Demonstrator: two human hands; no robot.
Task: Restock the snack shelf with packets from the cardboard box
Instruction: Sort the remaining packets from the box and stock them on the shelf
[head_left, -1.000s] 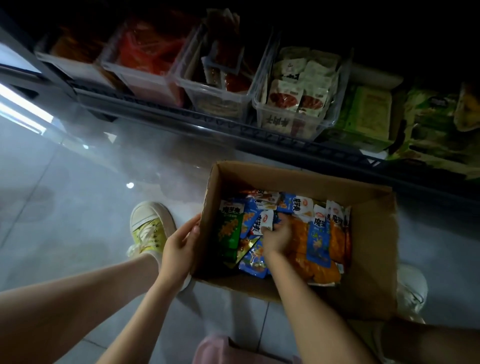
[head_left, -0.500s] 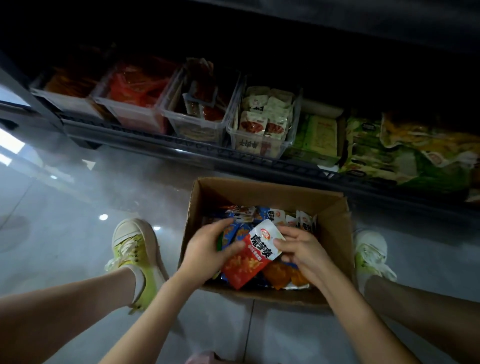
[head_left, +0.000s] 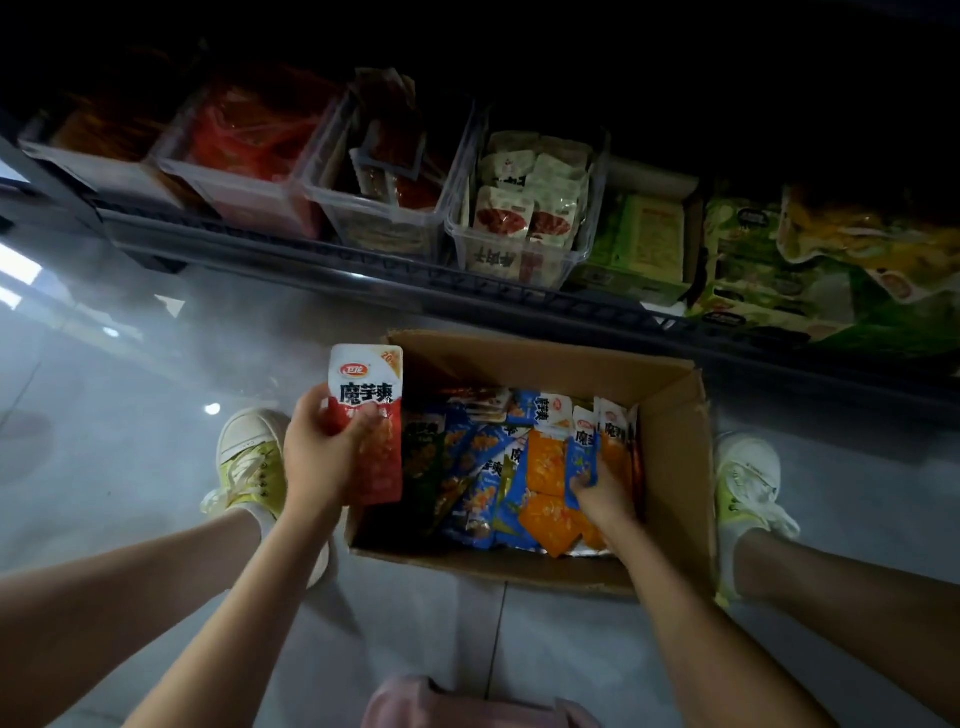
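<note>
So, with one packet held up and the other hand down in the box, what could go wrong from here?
The left hand grips the red packet by its lower half only, over the edge of the cardboard box; it might slip to the floor. The right hand pinches a blue packet wedged among others, so pulling could drag neighbours out. The shelf bins are dim and hold different packets, so a mix-up seems possible.

The cardboard box (head_left: 493, 569) stands on the tiled floor (head_left: 104, 467) before the shelf (head_left: 311, 254).
</note>
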